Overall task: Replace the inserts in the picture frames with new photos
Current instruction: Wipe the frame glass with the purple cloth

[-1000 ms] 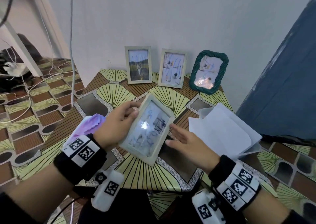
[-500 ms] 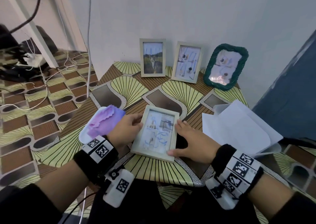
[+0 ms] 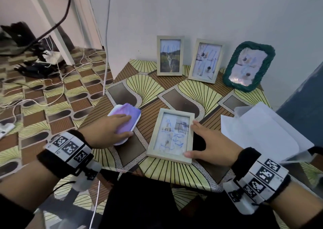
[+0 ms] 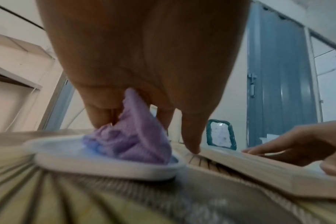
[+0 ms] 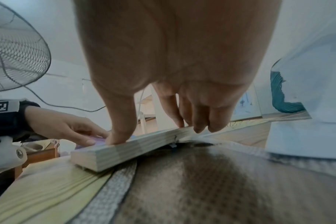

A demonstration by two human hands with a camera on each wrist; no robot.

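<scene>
A light wooden picture frame [image 3: 171,136] with a scribbled insert lies face up on the patterned table [image 3: 192,92]. My right hand [image 3: 191,138] rests on its right rail, thumb on the near corner and fingertips [image 5: 197,128] on the top face, as the right wrist view shows on the frame [image 5: 125,151]. My left hand [image 3: 130,125] is off the frame, on a purple cloth [image 3: 128,117] lying in a white tray [image 3: 120,143]. In the left wrist view the cloth [image 4: 136,144] bunches up between the fingers [image 4: 100,115], pinched.
Against the wall stand two wooden frames [image 3: 170,56] [image 3: 206,61] and a green woven frame [image 3: 249,68]. White sheets in a clear folder [image 3: 253,132] lie at the right. Cables [image 3: 43,82] sprawl on the floor left of the table. A blue door [image 3: 305,97] is at the right.
The frame, held tilted up in both hands, has been laid flat on the table. My left hand let go of it and moved left onto the purple cloth.
</scene>
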